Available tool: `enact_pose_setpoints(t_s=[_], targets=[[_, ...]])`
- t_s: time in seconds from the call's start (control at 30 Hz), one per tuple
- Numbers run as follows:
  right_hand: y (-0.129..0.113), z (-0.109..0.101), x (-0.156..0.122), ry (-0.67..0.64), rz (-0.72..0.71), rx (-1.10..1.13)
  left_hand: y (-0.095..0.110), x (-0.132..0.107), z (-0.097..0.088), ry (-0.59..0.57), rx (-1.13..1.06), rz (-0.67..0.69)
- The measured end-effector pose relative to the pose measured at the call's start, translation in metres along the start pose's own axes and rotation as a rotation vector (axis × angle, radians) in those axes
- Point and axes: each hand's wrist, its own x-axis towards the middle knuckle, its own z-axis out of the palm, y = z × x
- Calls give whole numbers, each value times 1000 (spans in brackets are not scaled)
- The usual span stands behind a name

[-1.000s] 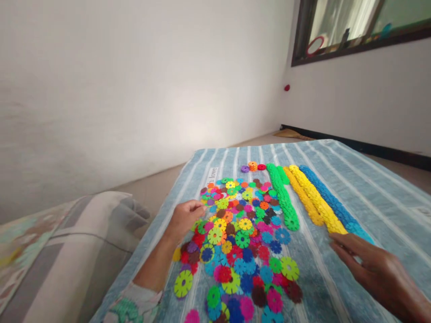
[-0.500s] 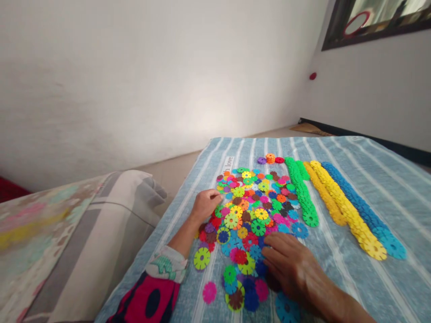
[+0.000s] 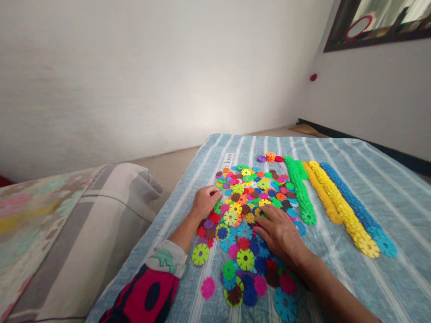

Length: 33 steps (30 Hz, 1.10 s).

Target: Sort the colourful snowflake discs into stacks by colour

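Observation:
A loose pile of notched plastic discs [image 3: 245,259] in many colours covers the middle of the cloth. My left hand [image 3: 204,200] rests at the pile's left edge, its thumb and fingertips drawn together; whatever may be between them is hidden. Over the right side of the pile lies my right hand [image 3: 278,229], fingers stretched and a little apart, their tips touching discs. Beyond it, overlapping discs form sorted rows: green [image 3: 301,193], orange-yellow [image 3: 322,193], yellow [image 3: 343,206] and blue [image 3: 358,208].
Small orange [image 3: 270,156], purple [image 3: 261,159] and red [image 3: 279,159] disc groups sit at the far side. A striped blue cloth [image 3: 380,179] covers the surface. At left stands a fabric-covered piece [image 3: 111,224]; a white wall [image 3: 151,80] rises behind.
My right hand has moved forward and slightly left over the pile, uncovering a brown and a pink disc near the front. My left hand has stayed almost in place.

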Motion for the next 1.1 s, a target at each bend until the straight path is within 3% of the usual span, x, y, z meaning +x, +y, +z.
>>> enact_pose_setpoints(t_s=[0.13, 0.3, 0.57, 0.8, 1.1], targets=[[-6, -1, -2, 72, -22, 25, -2, 1, 2, 6, 0, 5], [-22, 1, -3, -28, -118, 111, -3, 1, 3, 3, 17, 15], [-5, 6, -4, 28, -55, 89, -3, 1, 4, -3, 17, 11], [-20, 9, 4, -37, 28, 3, -4, 2, 5, 3, 29, 5], [-32, 5, 6, -108, 57, 58, -5, 3, 5, 1, 35, 17]])
